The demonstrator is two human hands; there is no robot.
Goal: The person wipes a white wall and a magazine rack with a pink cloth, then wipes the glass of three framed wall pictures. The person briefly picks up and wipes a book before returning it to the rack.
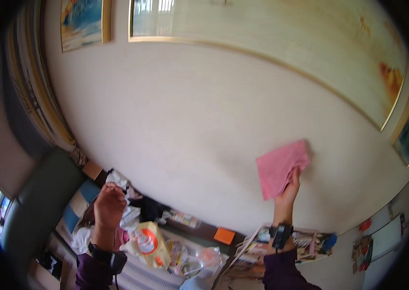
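Note:
A folded pink cloth lies against the pale wall, with my right hand on its lower right part; the cloth hides most of the fingers. My left hand is raised at the lower left with curled fingers, and nothing shows in it. Below and beside it is a yellow bag with an orange and white print. Above the cloth, a large gold-framed picture hangs on the wall. Each wrist wears a black strapped device.
A smaller framed picture and a striped curtain are at the left. Below stand a dark green sofa back, a blue and white cushion, an orange box, plastic bags and a cluttered rack.

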